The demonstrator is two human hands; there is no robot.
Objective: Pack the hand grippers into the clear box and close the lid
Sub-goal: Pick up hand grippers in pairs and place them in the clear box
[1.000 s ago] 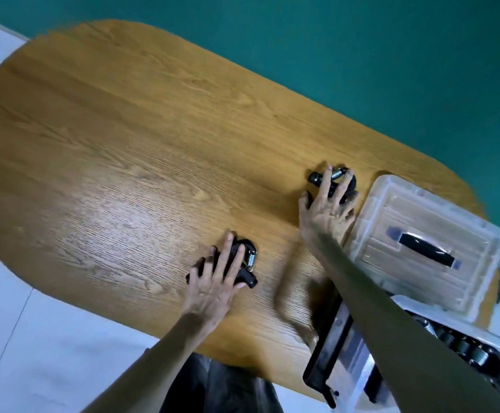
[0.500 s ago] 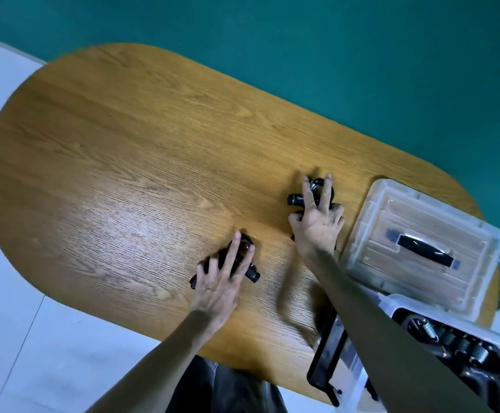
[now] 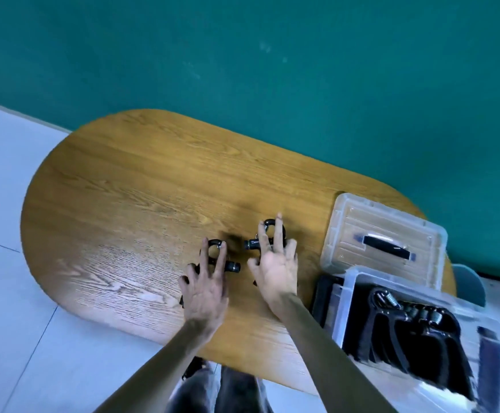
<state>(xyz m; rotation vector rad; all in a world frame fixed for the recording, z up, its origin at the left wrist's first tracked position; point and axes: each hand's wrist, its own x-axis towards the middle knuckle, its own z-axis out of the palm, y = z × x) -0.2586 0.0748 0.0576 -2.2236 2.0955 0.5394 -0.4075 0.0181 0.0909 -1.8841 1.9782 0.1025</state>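
Both hands have drawn closer together since the earlier frames, and the two grippers under them now lie almost side by side near the middle of the desk (image 3: 129, 204); the view has also pulled back, so more of the green wall (image 3: 302, 70) shows. The left hand (image 3: 205, 289) lies palm down with its fingers spread over one black hand gripper (image 3: 216, 245), whose curved top loop and metal spring end stick out past the fingertips. It presses on the gripper rather than closing round it. The right hand (image 3: 277, 271) does the same over the second gripper (image 3: 268, 223), fingers splayed, with the loop and a spring end showing beyond them. Whether either hand has any real hold cannot be told, since the palms cover the handles.

To the right, the clear lid (image 3: 350, 216) with its black carrying handle lies flat on the desk, apart from the box. The clear box (image 3: 350, 296) sits open at the desk's near right corner, just in front of the lid, and already holds several black grippers (image 3: 415, 332) with their springs uppermost. This side of the picture is blurred. Pale floor tiles (image 3: 19, 338) show below the desk edge.
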